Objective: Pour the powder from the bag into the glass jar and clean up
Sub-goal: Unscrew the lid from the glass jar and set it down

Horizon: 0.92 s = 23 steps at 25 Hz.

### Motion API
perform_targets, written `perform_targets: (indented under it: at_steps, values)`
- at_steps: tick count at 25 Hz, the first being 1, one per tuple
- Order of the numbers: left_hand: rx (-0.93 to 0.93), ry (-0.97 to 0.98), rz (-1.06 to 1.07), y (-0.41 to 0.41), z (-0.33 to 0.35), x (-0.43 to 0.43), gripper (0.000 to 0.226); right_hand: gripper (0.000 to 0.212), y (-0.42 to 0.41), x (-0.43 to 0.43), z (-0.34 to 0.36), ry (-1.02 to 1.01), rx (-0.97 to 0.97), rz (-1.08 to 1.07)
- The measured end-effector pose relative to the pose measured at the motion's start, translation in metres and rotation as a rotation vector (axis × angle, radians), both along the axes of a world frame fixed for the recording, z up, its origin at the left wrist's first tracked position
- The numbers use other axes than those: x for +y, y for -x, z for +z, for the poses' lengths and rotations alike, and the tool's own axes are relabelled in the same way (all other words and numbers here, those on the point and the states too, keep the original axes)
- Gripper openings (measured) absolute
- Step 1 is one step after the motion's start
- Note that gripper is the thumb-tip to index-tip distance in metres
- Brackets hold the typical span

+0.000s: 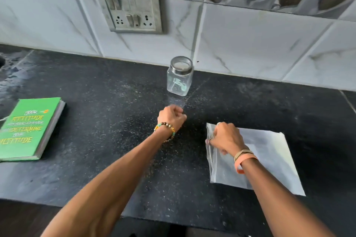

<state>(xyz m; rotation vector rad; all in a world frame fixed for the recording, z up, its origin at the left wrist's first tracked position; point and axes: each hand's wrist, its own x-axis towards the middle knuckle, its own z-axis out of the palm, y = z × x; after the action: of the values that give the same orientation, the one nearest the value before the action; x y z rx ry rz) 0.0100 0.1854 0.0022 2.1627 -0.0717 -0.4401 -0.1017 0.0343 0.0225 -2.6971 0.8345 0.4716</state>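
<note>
A square glass jar (179,78) with a metal-rimmed lid stands upright near the tiled wall, lid on. A flat clear plastic bag (269,161) with pale powder lies on the black counter at the right. My right hand (225,137) rests on the bag's left end, fingers curled down on the plastic. My left hand (172,115) hovers as a loose fist in front of the jar, a short way from it, with nothing visible in it.
A green book (31,128) lies at the left of the black stone counter (115,140). A switch and socket plate (132,10) sits on the tiled wall behind. The counter's front edge runs near the bottom of the view.
</note>
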Motion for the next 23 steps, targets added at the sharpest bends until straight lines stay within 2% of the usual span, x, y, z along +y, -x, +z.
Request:
perform_targets:
  at_steps: [2, 3, 5, 8, 11, 15, 17, 20, 23]
  values:
    - [-0.116, -0.038, -0.032, -0.021, 0.014, 0.001, 0.013, 0.055, -0.007, 0.001, 0.007, 0.005, 0.059, 0.023]
    - [-0.16, -0.057, -0.045, -0.035, 0.017, 0.002, 0.015, 0.059, -0.021, 0.002, 0.01, 0.038, 0.027, 0.057]
    - [-0.266, -0.13, -0.084, -0.058, 0.021, 0.003, 0.026, 0.07, -0.053, 0.003, 0.023, 0.041, -0.141, 0.074]
    - [-0.367, -0.245, -0.133, -0.093, 0.033, 0.009, 0.061, 0.112, -0.112, 0.0, 0.033, -0.143, -0.394, 0.09]
    - [-0.38, -0.229, -0.178, -0.124, 0.048, 0.007, 0.086, 0.131, -0.158, -0.009, 0.026, -0.276, -0.533, 0.096]
    - [-0.222, -0.241, -0.259, -0.142, 0.048, -0.009, 0.089, 0.146, -0.19, -0.023, 0.004, -0.42, -0.506, 0.015]
    - [-0.156, -0.191, -0.237, -0.142, 0.038, -0.016, 0.08, 0.148, -0.2, -0.029, -0.01, -0.482, -0.516, -0.001]
    - [-0.117, -0.038, -0.158, -0.141, 0.026, -0.019, 0.071, 0.121, -0.212, -0.034, -0.024, -0.517, -0.533, 0.011]
    - [-0.114, 0.021, -0.12, -0.143, 0.024, -0.011, 0.051, 0.111, -0.209, -0.024, -0.018, -0.488, -0.592, -0.012]
